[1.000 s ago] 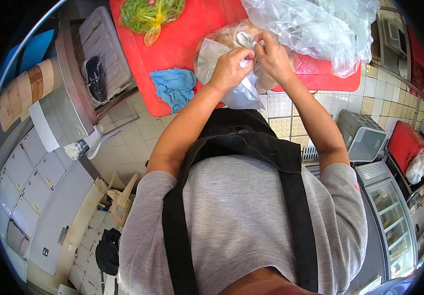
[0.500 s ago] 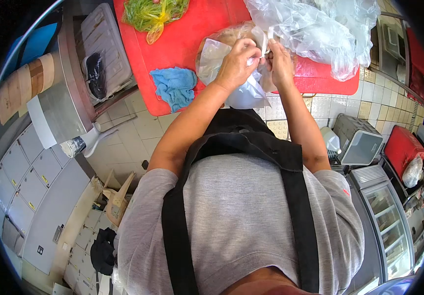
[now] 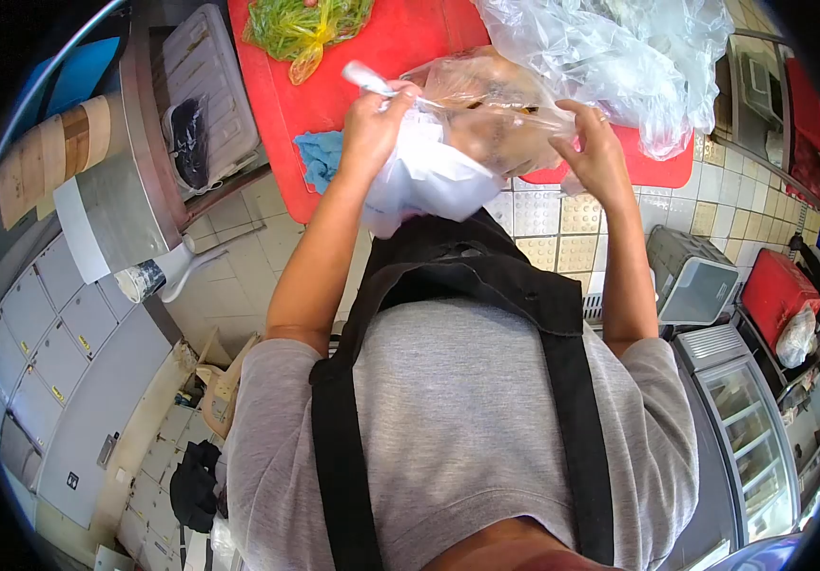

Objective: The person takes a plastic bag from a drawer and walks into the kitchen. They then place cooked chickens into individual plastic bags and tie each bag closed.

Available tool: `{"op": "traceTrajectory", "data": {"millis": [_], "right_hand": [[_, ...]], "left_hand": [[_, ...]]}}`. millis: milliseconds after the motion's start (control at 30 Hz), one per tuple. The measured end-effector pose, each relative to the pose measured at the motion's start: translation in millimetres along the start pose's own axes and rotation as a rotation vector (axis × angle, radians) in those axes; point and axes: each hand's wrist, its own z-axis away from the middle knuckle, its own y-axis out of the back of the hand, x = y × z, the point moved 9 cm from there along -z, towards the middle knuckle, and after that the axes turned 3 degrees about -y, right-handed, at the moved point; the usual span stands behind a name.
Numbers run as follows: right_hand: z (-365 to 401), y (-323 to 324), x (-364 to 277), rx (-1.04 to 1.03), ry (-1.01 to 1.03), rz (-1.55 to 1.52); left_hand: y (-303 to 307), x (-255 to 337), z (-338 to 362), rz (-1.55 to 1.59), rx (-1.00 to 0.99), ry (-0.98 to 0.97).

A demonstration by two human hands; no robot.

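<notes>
My left hand (image 3: pixel 377 128) is closed on the gathered top of a white plastic bag (image 3: pixel 429 176), which hangs at the front edge of the red table (image 3: pixel 391 48). Beyond it lies a clear plastic bag (image 3: pixel 486 109) with brownish contents. Thumb and finger of my right hand (image 3: pixel 595 152) pinch the right side of that clear bag, stretching the film. A blue cloth (image 3: pixel 320 157) rests on the table just left of my left hand.
A yellow-tied bag of green vegetables (image 3: pixel 305 29) lies at the back left of the table. Large clear plastic bags (image 3: pixel 619 62) cover the right side. A grey crate (image 3: pixel 691 276) and a red box (image 3: pixel 779 295) stand on the right, beyond the tiled floor.
My hands have moved apart, the left to the left with the white bag and the right to the right. The clear bag is now more exposed, and the blue cloth is partly covered.
</notes>
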Motion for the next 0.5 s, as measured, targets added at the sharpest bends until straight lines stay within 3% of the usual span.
{"op": "traceTrajectory", "data": {"millis": [33,167,267,333,367,433,500], "right_hand": [[2.6,0.6,-9.3,0.043,0.093,0.097],[1.4,-6.1,15.5,0.061,-0.111,-0.055],[7.3,-31.2,24.3,-0.090,-0.109,-0.730],[9.8,-44.2,31.4,-0.184,-0.261,-1.081],[11.4,-51.0,32.4,-0.236,-0.337,-1.255],[-4.3,-19.8,34.2,0.058,-0.315,-1.177],[-15.8,16.9,28.0,0.344,-0.288,-1.086]], "left_hand": [[-1.4,-10.7,3.3,0.153,-0.004,0.166],[-21.8,0.0,32.3,0.807,-0.106,0.490],[-19.0,-17.7,35.0,1.043,-0.159,0.494],[-14.9,-9.4,21.4,1.161,-0.196,0.443],[-9.3,-12.8,11.1,1.057,-0.127,0.431],[-2.2,22.3,-12.6,0.850,0.014,0.400],[-7.1,74.4,-41.4,0.722,-0.062,0.186]]}}
